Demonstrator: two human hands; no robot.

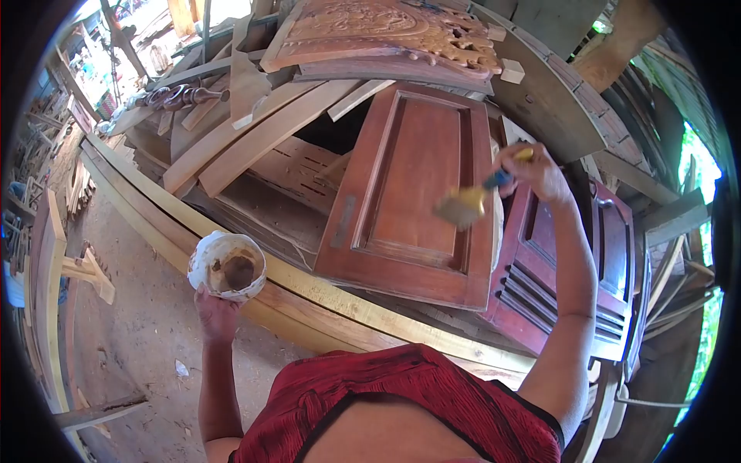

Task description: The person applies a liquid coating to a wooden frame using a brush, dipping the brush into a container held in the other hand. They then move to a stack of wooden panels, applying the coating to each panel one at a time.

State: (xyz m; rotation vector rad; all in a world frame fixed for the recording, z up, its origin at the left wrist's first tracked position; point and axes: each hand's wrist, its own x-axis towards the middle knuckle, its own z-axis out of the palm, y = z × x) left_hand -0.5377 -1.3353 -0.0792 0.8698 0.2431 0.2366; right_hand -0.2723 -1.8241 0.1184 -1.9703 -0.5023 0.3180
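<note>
My left hand (214, 310) grips a white tub (204, 258) from below and the side; some brown liquid shows at its bottom and its inner wall is stained. In my right hand (536, 171) is a paintbrush (461, 208) with a blue and yellow handle, its bristles slightly blurred and pointing left. The brush overlaps the right side of a reddish-brown panelled cabinet door (421, 185) in this view. That door lies tilted on stacked wood, with a raised centre panel and a recess cut in its left frame.
A carved wooden panel (386, 35) lies beyond the door. Dark red louvred doors (532, 270) stand at the right. Long planks (324, 297) run between me and the door, and loose boards (262, 139) lean at the left. Wood pieces (93, 270) lie on the dusty floor.
</note>
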